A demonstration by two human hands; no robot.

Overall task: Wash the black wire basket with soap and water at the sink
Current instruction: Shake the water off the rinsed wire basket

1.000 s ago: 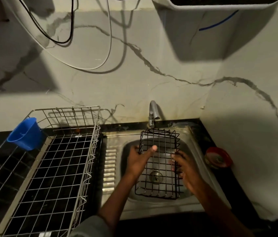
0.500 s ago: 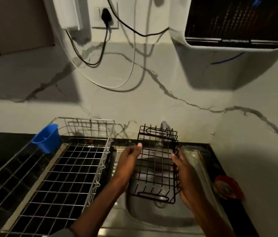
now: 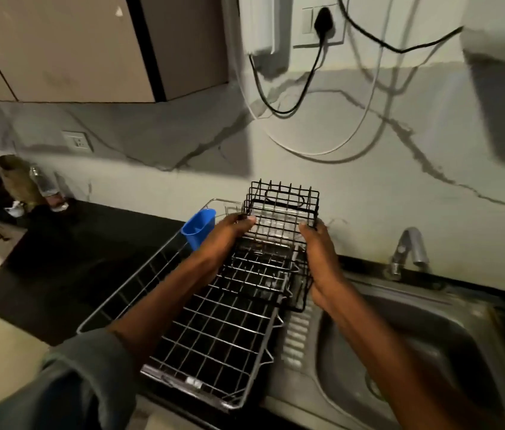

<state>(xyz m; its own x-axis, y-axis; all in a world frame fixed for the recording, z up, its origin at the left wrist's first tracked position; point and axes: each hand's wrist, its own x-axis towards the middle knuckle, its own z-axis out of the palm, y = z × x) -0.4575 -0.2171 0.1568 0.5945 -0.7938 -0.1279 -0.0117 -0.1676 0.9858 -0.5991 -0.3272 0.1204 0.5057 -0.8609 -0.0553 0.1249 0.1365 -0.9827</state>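
Observation:
I hold the black wire basket [image 3: 279, 240] in the air with both hands, above the far end of the silver dish rack [image 3: 214, 342]. My left hand [image 3: 226, 240] grips its left side, thumb over the rim. My right hand [image 3: 319, 259] grips its right side. The basket's open top faces me and its far end is tipped upward. The steel sink [image 3: 400, 346] lies to the right, with the tap [image 3: 409, 249] at its back edge. No water runs from the tap.
A blue plastic cup [image 3: 198, 231] hangs on the dish rack's far left corner. The rack sits on a black counter [image 3: 74, 262]. A glass bottle [image 3: 44, 187] stands at the far left by the wall. Cables [image 3: 288, 94] hang from a wall socket above.
Both hands lifted the basket out of the sink bowl and carried it left, over the dish rack. My view swung left, so the sink now lies to the right.

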